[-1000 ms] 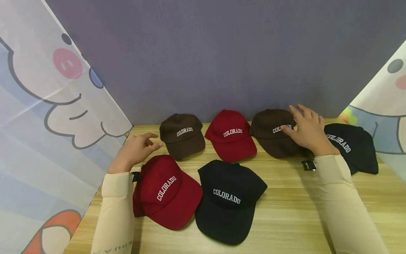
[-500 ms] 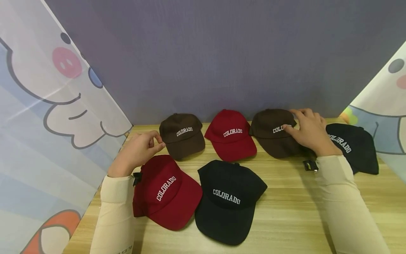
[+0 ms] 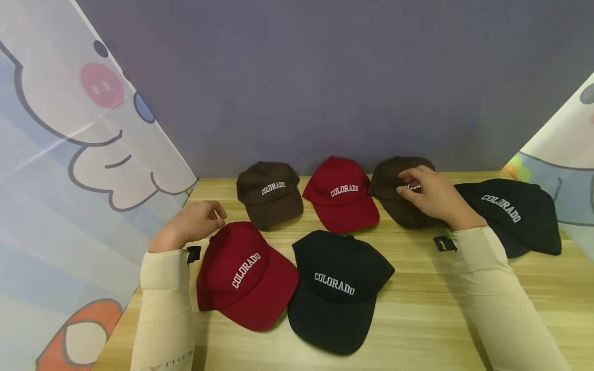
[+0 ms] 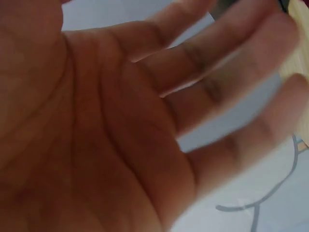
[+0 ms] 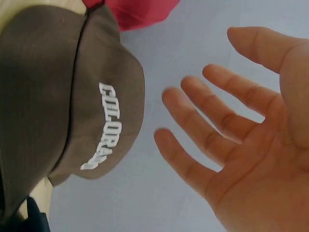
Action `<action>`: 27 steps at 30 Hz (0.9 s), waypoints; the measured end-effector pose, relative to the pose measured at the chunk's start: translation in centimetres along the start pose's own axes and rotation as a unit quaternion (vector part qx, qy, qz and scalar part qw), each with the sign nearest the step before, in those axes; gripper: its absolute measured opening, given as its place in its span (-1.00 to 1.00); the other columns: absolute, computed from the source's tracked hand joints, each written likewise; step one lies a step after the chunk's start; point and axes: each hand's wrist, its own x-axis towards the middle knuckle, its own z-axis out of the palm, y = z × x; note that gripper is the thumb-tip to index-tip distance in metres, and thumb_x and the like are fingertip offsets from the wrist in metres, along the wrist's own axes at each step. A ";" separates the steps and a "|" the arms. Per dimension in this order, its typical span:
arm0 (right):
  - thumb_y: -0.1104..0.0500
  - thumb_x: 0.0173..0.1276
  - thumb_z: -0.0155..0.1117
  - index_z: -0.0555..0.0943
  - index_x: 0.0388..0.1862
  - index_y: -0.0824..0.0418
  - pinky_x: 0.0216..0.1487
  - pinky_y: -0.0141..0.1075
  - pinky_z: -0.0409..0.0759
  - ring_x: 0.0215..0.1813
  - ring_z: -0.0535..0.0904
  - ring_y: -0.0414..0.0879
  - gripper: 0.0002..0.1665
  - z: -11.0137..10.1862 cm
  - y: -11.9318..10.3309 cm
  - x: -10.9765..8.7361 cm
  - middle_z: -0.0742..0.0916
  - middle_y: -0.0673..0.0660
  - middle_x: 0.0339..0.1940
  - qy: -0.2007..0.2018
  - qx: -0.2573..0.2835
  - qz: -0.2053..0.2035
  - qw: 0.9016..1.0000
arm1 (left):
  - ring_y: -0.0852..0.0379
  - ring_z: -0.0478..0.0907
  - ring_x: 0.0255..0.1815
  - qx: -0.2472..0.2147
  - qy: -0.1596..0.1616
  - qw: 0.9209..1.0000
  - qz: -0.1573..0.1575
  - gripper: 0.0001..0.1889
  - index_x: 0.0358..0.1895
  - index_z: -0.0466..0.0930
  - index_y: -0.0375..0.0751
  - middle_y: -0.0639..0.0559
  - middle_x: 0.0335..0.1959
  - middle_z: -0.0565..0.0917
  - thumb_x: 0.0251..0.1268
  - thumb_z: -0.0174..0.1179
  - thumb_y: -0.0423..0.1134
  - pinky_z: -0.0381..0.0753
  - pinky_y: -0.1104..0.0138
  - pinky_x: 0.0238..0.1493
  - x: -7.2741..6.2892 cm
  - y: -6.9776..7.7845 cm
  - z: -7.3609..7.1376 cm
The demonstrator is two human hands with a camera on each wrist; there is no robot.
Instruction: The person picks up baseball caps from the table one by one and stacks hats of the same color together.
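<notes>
My left hand [image 3: 197, 224] hovers just behind the larger red cap [image 3: 274, 286], near the left brown cap [image 3: 274, 208]. It holds nothing; in the left wrist view the palm [image 4: 106, 125] faces the camera, fingers spread and loosely bent. Over the right brown cap [image 3: 394, 203] is my right hand [image 3: 433, 196], hiding part of its lettering. The right wrist view has that brown cap [image 5: 38, 92] apart from the relaxed, bare fingers [image 5: 203, 130]. Between the two brown caps lies a red cap [image 3: 343, 175]. All the caps read COLORADO.
A black cap [image 3: 533, 221] lies at the far right, partly behind the right forearm. Another black cap [image 3: 331, 327] sits in front, against the larger red cap. The wooden table [image 3: 408, 330] ends at a grey back panel [image 3: 325, 77], with cartoon-printed sheets [image 3: 42, 170] at the sides.
My right hand has shifted left over the right brown cap, uncovering more of the black cap. My left hand has drawn back from the left brown cap. The head view has shifted slightly.
</notes>
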 end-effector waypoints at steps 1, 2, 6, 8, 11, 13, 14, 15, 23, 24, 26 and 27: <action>0.11 0.49 0.29 0.58 0.23 0.36 0.08 0.15 0.57 0.08 0.65 0.22 -0.54 0.1 -0.1 0.0 0.66 0.32 0.13 -0.004 0.001 -0.004 1.000 | 0.05 0.62 -0.29 -0.011 -0.014 1.000 -0.008 -0.73 0.01 0.62 -0.31 -0.12 -0.27 0.71 0.39 0.10 -0.23 0.54 0.24 -0.25 0.0 -0.2 -0.1; 0.11 0.49 0.29 0.58 0.23 0.36 0.06 0.14 0.59 0.04 0.67 0.19 -0.55 0.2 -0.2 0.1 0.68 0.31 0.10 -0.009 0.001 -0.008 1.000 | 0.04 0.62 -0.27 -0.024 -0.026 0.999 -0.016 -0.70 0.03 0.62 -0.34 -0.13 -0.25 0.72 0.41 0.09 -0.22 0.56 0.24 -0.27 -0.1 -0.4 -0.2; 0.15 0.49 0.28 0.59 0.20 0.37 0.00 0.09 0.64 -0.05 0.70 0.13 -0.58 0.8 -0.6 0.3 0.75 0.27 -0.04 -0.027 0.007 -0.019 0.999 | 0.03 0.67 -0.26 -0.069 -0.067 0.994 -0.045 -0.64 0.10 0.62 -0.39 -0.18 -0.21 0.74 0.48 0.03 -0.20 0.62 0.25 -0.35 -0.1 -1.2 -0.1; 0.15 0.50 0.27 0.59 0.20 0.38 -0.02 0.07 0.65 -0.07 0.70 0.11 -0.58 1.1 -0.7 0.4 0.77 0.25 -0.09 -0.036 0.010 -0.024 0.999 | 0.04 0.68 -0.27 -0.078 -0.076 0.993 -0.049 -0.63 0.13 0.61 -0.40 -0.19 -0.21 0.75 0.49 0.00 -0.21 0.65 0.23 -0.37 -0.2 -1.7 0.0; 0.15 0.51 0.25 0.59 0.20 0.38 -0.02 0.07 0.64 -0.08 0.71 0.10 -0.59 1.5 -1.0 0.6 0.78 0.23 -0.11 -0.047 0.014 -0.027 0.998 | 0.03 0.69 -0.25 -0.095 -0.088 0.991 -0.043 -0.62 0.19 0.55 -0.42 -0.20 -0.18 0.74 0.49 -0.03 -0.25 0.67 0.21 -0.33 -0.5 -2.3 0.2; 0.14 0.52 0.24 0.58 0.22 0.38 0.00 0.08 0.64 -0.07 0.72 0.11 -0.58 1.7 -1.2 0.6 0.78 0.23 -0.10 -0.055 0.013 -0.028 0.998 | 0.03 0.69 -0.23 -0.111 -0.092 0.989 -0.036 -0.62 0.22 0.52 -0.43 -0.21 -0.16 0.74 0.50 -0.04 -0.27 0.67 0.19 -0.30 -0.9 -2.6 0.4; 0.14 0.52 0.24 0.58 0.22 0.38 0.01 0.09 0.64 -0.06 0.72 0.11 -0.57 1.8 -1.2 0.6 0.79 0.24 -0.10 -0.059 0.013 -0.027 0.998 | 0.04 0.70 -0.23 -0.119 -0.095 0.988 -0.032 -0.61 0.24 0.50 -0.43 -0.21 -0.15 0.74 0.50 -0.04 -0.28 0.67 0.19 -0.30 -1.0 -2.8 0.6; 0.14 0.52 0.24 0.58 0.23 0.37 0.02 0.09 0.64 -0.05 0.72 0.11 -0.57 1.9 -1.3 0.5 0.79 0.23 -0.10 -0.063 0.011 -0.024 0.998 | 0.04 0.69 -0.21 -0.130 -0.102 0.986 -0.031 -0.61 0.26 0.48 -0.43 -0.21 -0.14 0.74 0.51 -0.04 -0.29 0.66 0.19 -0.28 -1.2 -3.0 0.8; 0.16 0.49 0.27 0.59 0.23 0.38 0.04 0.09 0.64 -0.05 0.72 0.09 -0.57 2.5 -1.9 0.5 0.79 0.22 -0.10 -0.088 0.012 -0.029 0.996 | 0.02 0.63 -0.11 -0.208 -0.107 0.972 -0.018 -0.67 0.19 0.45 -0.41 -0.21 -0.06 0.62 0.65 -0.13 -0.22 0.72 0.14 -0.19 -1.8 -5.3 2.3; 0.17 0.49 0.28 0.59 0.22 0.37 0.03 0.09 0.64 -0.06 0.72 0.08 -0.58 2.6 -1.9 0.5 0.80 0.22 -0.10 -0.088 0.010 -0.031 0.996 | 0.01 0.63 -0.10 -0.218 -0.105 0.970 -0.018 -0.66 0.17 0.45 -0.40 -0.21 -0.05 0.61 0.67 -0.13 -0.19 0.73 0.12 -0.18 -1.8 -5.5 2.4; 0.16 0.49 0.28 0.60 0.21 0.37 0.02 0.08 0.65 -0.07 0.72 0.07 -0.58 2.7 -2.0 0.5 0.80 0.20 -0.12 -0.088 0.005 -0.033 0.996 | -0.01 0.63 -0.07 -0.238 -0.108 0.965 -0.018 -0.62 0.16 0.45 -0.39 -0.22 -0.03 0.59 0.68 -0.09 -0.10 0.76 0.09 -0.16 -1.8 -5.9 2.6; 0.16 0.49 0.29 0.60 0.21 0.37 0.01 0.07 0.65 -0.08 0.72 0.06 -0.59 2.7 -2.0 0.6 0.80 0.20 -0.12 -0.088 0.003 -0.033 0.996 | -0.01 0.63 -0.05 -0.246 -0.114 0.962 -0.020 -0.60 0.17 0.44 -0.38 -0.21 0.00 0.59 0.66 -0.06 -0.06 0.76 0.07 -0.14 -1.8 -6.0 2.6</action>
